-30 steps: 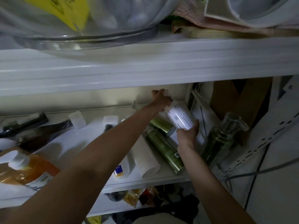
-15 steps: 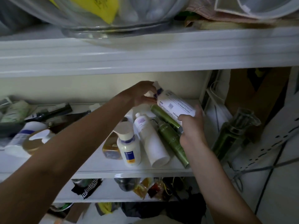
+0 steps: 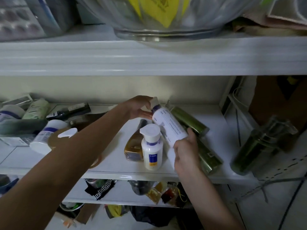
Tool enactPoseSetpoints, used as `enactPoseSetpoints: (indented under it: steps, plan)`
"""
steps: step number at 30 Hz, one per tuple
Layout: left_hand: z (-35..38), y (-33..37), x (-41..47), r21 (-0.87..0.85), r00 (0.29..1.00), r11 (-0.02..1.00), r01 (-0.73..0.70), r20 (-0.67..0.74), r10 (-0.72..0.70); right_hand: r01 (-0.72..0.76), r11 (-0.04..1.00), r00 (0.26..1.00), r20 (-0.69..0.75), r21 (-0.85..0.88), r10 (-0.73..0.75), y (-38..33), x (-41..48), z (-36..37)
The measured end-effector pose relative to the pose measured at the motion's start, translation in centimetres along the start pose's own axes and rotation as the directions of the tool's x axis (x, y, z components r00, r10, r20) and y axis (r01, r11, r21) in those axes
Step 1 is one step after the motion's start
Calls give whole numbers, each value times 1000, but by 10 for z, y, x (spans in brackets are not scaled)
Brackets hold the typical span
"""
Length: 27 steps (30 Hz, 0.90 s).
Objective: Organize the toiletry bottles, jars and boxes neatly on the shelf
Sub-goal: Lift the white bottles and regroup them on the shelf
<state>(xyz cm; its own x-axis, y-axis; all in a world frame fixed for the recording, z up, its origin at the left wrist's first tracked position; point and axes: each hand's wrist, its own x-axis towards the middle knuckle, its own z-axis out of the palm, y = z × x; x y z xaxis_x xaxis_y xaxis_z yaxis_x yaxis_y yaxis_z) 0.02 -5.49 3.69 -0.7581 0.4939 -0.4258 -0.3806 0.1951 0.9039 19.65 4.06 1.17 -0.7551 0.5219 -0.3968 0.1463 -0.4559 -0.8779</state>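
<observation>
While aloft, bottle (image 3: 169, 125) diagonal, cap (image 3: 154, 101) back-left.

Glossy white plastic bottle (image 3: 169, 124); shiny green metallic tubes (image 3: 189, 120); clear glass bowl (image 3: 166, 22).

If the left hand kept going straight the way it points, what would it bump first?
The left hand grips the cap end of the white bottle, so that comes first. Past it probably lies the green bottle, though depth is hard to judge.

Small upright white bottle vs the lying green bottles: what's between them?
Head view: the long white bottle, tilted, held by the left hand at its cap and the right hand at its base.
</observation>
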Motion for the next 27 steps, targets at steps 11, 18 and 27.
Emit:
enactPoseSetpoints:
  steps: [11,18,27]
  plan:
    - [-13,-32,15,-76,991,988,132,-4,-133,-41,996,994,-102,-85,33,22,3,14]
    - [-4,-43,19,-44,984,996,80,162,-72,196,970,954,-202,-145,-222,57,10,19]
    - [8,-53,29,-46,973,998,36,230,-25,236,937,965,-55,-257,-258,65,36,-4]
